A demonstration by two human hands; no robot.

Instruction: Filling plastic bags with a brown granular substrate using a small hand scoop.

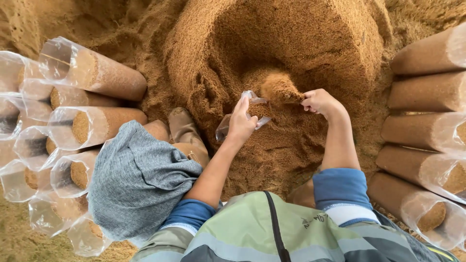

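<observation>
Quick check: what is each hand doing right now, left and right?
Left hand: closed on the mouth of a clear plastic bag.
Right hand: curled, scooping sawdust toward the bag.
</observation>
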